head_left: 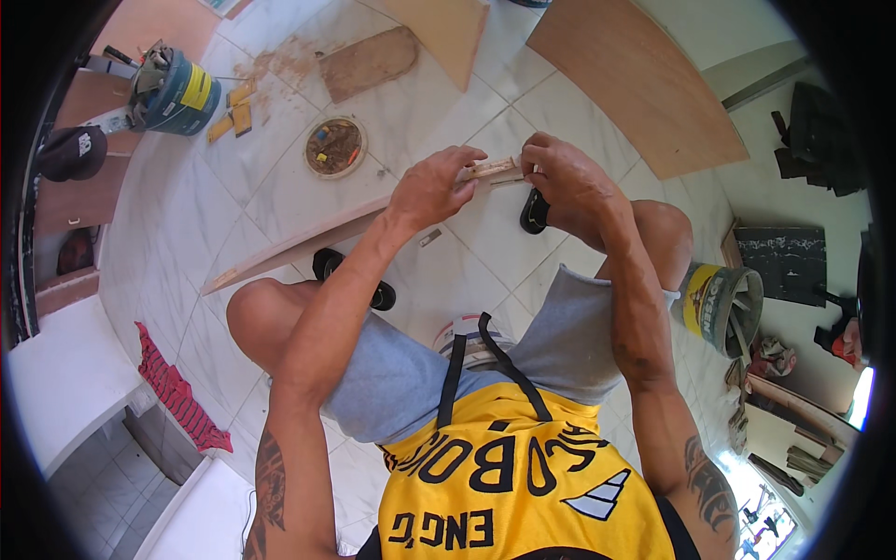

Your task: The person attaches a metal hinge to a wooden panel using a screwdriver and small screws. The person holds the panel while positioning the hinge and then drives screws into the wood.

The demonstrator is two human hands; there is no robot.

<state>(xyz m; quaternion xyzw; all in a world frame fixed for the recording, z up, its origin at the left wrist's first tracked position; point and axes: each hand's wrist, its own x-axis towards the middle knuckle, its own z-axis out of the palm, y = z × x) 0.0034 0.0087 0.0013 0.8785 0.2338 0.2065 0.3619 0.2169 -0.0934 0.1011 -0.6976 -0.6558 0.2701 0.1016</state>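
A long wooden board [299,245] stands on edge between my knees, running from the lower left up to my hands. My left hand [434,185] curls over its upper edge, thumb and fingers on either side. At the board's far right end, my right hand [565,173] has its fingertips pinched together; what they hold, if anything, is too small to make out. The strip of edge between both hands looks rough and pale. On the tiles just below the board lies a small metal plate [430,238], like a hinge.
A round tub of small items [336,147] sits ahead. A blue bucket [183,91] stands far left, near yellow blocks [241,118]. Wood panels [644,93] lie ahead and right. Another bucket [717,308] is at my right; a red striped cloth [177,392] lies left.
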